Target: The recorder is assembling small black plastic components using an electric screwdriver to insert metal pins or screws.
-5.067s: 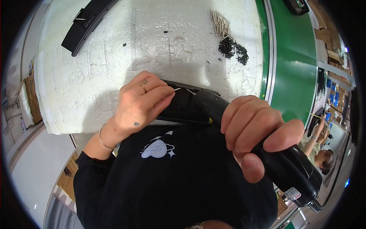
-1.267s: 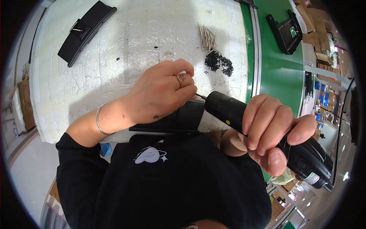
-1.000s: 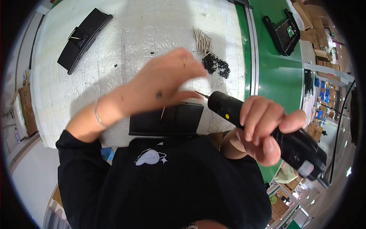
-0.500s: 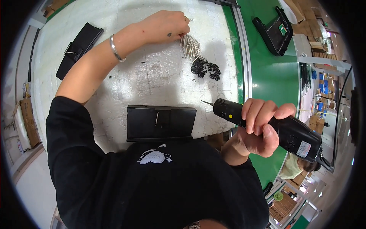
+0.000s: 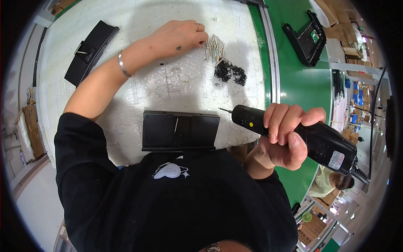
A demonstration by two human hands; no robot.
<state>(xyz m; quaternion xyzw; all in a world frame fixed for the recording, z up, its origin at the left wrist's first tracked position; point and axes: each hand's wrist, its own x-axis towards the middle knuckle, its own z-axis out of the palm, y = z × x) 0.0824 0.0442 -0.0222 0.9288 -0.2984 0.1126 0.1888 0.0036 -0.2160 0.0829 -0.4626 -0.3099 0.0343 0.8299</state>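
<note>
My left hand reaches across the white padded work surface, its fingers pinched together at the left edge of a pile of thin silver metal pins. Whatever sits between those fingertips is hidden. Just nearer than the pins lies a heap of small black screws. My right hand is wrapped round a black electric screwdriver, its bit pointing left. Close to my body, below that bit's level, rests a flat black plastic panel with one silver pin lying on it.
A second black panel with a pin on it lies at the far left. Beyond a metal rail, a black plastic housing rests on a green surface. Another person is at the right. The screwdriver's cable rises there.
My left hand has drawn back slightly toward me, along the left side of the pin pile. The whole view has shifted a little; the right hand keeps its hold on the screwdriver.
</note>
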